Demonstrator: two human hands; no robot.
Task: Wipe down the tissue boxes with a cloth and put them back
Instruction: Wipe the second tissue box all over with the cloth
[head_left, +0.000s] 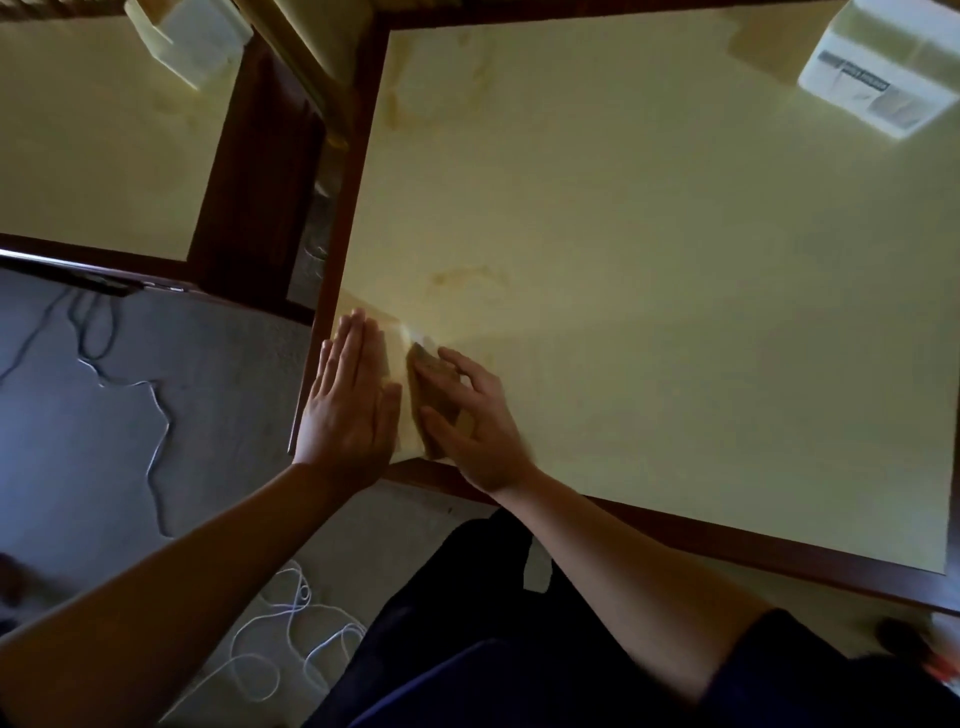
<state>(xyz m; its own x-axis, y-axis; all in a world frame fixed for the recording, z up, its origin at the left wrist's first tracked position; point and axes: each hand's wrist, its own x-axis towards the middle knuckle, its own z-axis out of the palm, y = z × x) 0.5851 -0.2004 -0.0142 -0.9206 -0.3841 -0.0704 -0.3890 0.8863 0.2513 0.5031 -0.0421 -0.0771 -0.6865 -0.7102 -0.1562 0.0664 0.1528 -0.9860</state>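
A tissue box (400, 384) at the bench's (649, 270) near left corner is steadied by the flat, straight-fingered left hand (349, 410). A cloth (434, 395) is pressed against its side by the right hand (475, 421), fingers spread. Another tissue box (878, 73) is seen far right.

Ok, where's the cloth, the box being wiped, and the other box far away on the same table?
cloth (439, 387): head view, brown middle beside the fingers.
near tissue box (401, 364): head view, pale strip between the hands.
far tissue box (878, 88): head view, its printed side.

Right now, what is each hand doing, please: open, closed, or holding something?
Left hand: open, fingers straight, flat against the tissue box.
Right hand: open, fingers spread, pressing the cloth onto the box.
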